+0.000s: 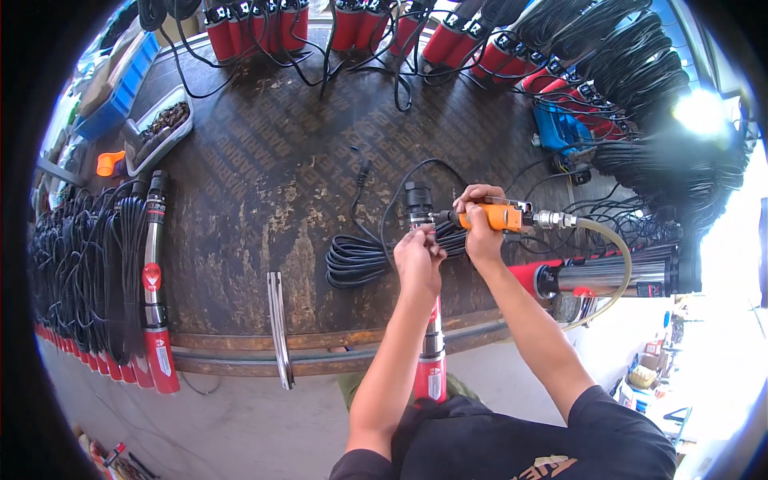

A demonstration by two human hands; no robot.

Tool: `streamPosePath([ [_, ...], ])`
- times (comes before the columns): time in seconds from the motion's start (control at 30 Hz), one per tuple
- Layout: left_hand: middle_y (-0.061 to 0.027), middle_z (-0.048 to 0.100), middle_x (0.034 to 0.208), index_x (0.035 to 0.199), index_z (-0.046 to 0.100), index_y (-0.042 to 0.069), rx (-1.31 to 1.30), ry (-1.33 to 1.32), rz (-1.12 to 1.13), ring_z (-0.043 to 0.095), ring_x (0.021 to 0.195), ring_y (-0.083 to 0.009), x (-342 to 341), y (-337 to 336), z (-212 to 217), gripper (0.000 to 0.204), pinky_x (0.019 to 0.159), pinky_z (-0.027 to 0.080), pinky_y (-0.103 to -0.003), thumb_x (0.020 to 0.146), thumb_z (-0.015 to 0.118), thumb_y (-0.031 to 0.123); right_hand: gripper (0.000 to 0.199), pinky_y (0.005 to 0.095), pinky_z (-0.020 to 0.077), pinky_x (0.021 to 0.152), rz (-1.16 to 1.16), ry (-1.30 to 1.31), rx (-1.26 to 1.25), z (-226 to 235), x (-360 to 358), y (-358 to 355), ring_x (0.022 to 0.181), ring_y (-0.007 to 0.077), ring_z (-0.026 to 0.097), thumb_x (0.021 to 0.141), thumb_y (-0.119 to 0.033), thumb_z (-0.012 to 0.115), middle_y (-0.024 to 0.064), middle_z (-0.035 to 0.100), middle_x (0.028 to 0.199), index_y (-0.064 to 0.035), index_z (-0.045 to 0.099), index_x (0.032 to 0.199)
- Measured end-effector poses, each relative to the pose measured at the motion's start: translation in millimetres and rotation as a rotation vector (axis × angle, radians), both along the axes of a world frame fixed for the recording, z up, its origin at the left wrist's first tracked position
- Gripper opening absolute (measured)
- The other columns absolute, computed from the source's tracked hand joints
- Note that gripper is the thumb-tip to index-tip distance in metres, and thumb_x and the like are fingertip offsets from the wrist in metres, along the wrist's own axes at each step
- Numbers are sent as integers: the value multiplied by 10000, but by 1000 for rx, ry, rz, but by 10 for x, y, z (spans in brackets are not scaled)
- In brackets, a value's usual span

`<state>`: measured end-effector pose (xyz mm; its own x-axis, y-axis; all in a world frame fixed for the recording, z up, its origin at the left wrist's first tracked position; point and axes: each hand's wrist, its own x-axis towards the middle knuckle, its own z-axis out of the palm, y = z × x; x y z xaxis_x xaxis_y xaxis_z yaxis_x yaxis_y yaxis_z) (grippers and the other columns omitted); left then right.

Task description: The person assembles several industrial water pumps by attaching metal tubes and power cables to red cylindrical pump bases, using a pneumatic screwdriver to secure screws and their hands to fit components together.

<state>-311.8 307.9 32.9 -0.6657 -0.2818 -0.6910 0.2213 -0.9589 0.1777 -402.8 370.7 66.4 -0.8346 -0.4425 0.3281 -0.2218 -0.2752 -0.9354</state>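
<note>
A long red and silver submersible pump [433, 342] with a black outlet [418, 194] lies over the table's front edge, its lower end near my body. My left hand [420, 254] is closed around its upper part, just below the black outlet; whether its fingertips also pinch something small is hidden. In my right hand [483, 228] is an orange air screwdriver [498, 216], its tip pointing left against the pump beside my left fingertips. A pale air hose [612, 240] runs from the tool's metal coupling. Behind the pump lies a coiled black cable [356, 260].
A bright metal strip [278, 328] juts over the worn wooden table's [240, 264] front edge. Pumps with bundled cables [80, 272] crowd the left; another pump [152, 280] stands out there. Red pumps [260, 30] line the back. A tray of small parts [164, 128] sits back left.
</note>
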Motion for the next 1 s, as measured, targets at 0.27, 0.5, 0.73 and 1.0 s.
streamPosePath([
  [0.27,-142,637,921,1231,476,-33,-300,-15,157,641,721,-201,384,-24,-244,225,676,578,-312,1067,380,87,163,290,519,738,-24,-69,-98,-102,-83,-125,774,150,590,887,63,550,80,609,923,-49,525,1003],
  [0.5,-178,683,915,1055,474,0,-317,-68,143,689,692,-236,186,-18,-213,196,604,591,-294,1079,448,194,169,257,512,642,-49,-77,-126,-91,-76,-221,717,138,613,842,85,566,83,630,871,-40,554,954],
  [0.73,-107,704,822,941,650,0,-15,4,2,676,665,-152,5,-47,-401,158,549,569,-240,985,651,152,185,290,528,730,-256,-83,-5,113,-21,-164,739,150,631,837,39,557,84,648,893,-13,596,1010],
  [1.0,-72,661,865,1028,636,-8,40,307,-102,628,706,-130,45,78,-303,144,584,528,-209,1011,596,129,223,352,514,775,-139,-165,-251,381,256,218,720,166,574,823,58,509,129,618,918,1,586,1024],
])
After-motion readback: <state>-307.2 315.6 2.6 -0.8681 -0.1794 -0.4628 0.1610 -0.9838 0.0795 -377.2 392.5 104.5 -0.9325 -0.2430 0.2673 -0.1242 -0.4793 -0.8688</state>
